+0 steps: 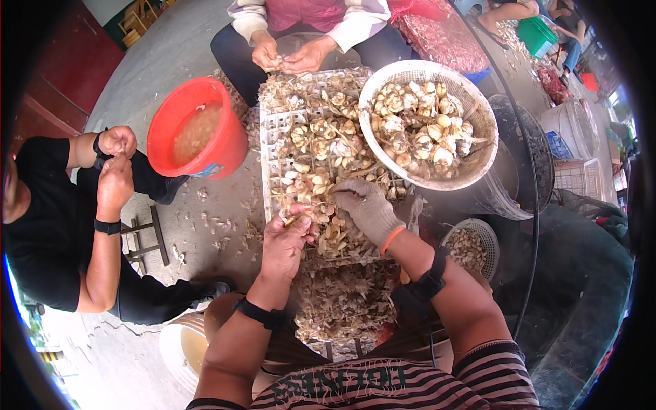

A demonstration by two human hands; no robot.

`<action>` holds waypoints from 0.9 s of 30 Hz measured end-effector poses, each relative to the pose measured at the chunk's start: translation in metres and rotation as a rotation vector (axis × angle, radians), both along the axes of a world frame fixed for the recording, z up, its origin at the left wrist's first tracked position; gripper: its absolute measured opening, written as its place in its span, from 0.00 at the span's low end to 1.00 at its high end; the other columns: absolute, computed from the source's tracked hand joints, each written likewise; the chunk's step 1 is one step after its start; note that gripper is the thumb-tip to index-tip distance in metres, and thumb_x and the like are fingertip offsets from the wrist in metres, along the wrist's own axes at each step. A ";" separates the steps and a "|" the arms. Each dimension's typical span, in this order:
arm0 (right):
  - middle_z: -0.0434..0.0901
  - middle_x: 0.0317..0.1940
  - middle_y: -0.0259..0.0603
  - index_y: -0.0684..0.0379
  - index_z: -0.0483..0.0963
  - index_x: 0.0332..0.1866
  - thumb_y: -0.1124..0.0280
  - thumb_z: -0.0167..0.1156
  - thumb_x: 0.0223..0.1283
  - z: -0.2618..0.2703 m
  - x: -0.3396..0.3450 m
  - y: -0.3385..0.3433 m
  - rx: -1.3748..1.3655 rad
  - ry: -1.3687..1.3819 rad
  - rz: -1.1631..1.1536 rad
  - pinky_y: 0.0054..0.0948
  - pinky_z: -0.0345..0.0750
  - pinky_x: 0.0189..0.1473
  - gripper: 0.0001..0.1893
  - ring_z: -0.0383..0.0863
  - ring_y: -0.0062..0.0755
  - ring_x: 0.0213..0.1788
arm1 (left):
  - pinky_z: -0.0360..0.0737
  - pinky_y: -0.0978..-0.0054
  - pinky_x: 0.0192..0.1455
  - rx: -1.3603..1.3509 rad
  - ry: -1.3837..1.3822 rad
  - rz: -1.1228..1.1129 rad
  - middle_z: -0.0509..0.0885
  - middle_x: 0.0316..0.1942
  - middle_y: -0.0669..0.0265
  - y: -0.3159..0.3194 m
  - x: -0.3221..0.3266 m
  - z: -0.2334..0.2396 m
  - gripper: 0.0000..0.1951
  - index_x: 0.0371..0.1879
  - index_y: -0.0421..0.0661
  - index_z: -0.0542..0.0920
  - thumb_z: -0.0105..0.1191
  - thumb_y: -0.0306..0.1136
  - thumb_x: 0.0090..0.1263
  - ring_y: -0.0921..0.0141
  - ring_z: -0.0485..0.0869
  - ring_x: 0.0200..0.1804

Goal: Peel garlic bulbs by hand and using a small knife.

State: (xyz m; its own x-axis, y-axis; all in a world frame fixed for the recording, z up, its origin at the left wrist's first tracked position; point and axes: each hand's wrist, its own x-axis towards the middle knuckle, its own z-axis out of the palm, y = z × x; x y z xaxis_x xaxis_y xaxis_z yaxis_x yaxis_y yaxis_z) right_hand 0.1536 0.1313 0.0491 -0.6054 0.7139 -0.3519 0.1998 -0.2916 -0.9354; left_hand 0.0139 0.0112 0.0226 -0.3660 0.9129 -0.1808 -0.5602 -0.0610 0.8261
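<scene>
My bare left hand pinches a piece of garlic between thumb and fingers, over the near left part of a white plastic crate. My right hand wears a grey knit glove with an orange cuff; its fingers are bent down over the garlic on the crate, and what they hold is hidden. Garlic bulbs, loose cloves and dry skins cover much of the crate. At the upper right, a white round basket holds wet-looking garlic bulbs.
A red bucket of cloudy water stands left of the crate. Co-workers sit opposite and at left, their hands close together. A small colander of cloves and dark tubs are at right. Skins lie heaped between my knees. A black cable runs down the right.
</scene>
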 end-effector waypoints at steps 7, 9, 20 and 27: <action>0.79 0.29 0.37 0.62 0.78 0.43 0.71 0.60 0.57 0.003 -0.010 -0.025 0.446 0.140 0.111 0.24 0.76 0.32 0.10 0.77 0.24 0.26 | 0.75 0.83 0.27 -0.126 0.118 0.129 0.82 0.28 0.67 0.002 0.003 -0.005 0.05 0.38 0.43 0.78 0.57 0.24 0.65 0.76 0.80 0.27; 0.80 0.30 0.38 0.64 0.78 0.41 0.70 0.61 0.56 0.004 -0.008 -0.030 0.509 0.035 0.096 0.24 0.75 0.38 0.10 0.77 0.22 0.31 | 0.75 0.84 0.26 -0.141 0.146 0.160 0.81 0.26 0.68 0.002 0.004 -0.004 0.04 0.36 0.43 0.78 0.58 0.24 0.64 0.77 0.80 0.26; 0.81 0.33 0.39 0.62 0.77 0.38 0.77 0.61 0.54 -0.005 -0.010 -0.033 0.550 0.241 -0.012 0.24 0.75 0.38 0.06 0.80 0.25 0.33 | 0.72 0.83 0.23 -0.037 0.083 0.155 0.80 0.23 0.69 0.001 0.002 -0.005 0.04 0.29 0.46 0.78 0.60 0.29 0.63 0.77 0.77 0.22; 0.81 0.34 0.45 0.62 0.76 0.39 0.76 0.61 0.54 0.007 -0.007 -0.030 0.780 0.123 0.101 0.28 0.77 0.41 0.07 0.82 0.39 0.36 | 0.71 0.83 0.22 -0.017 0.050 0.168 0.79 0.23 0.69 0.002 0.003 0.000 0.04 0.30 0.47 0.77 0.59 0.27 0.64 0.77 0.76 0.21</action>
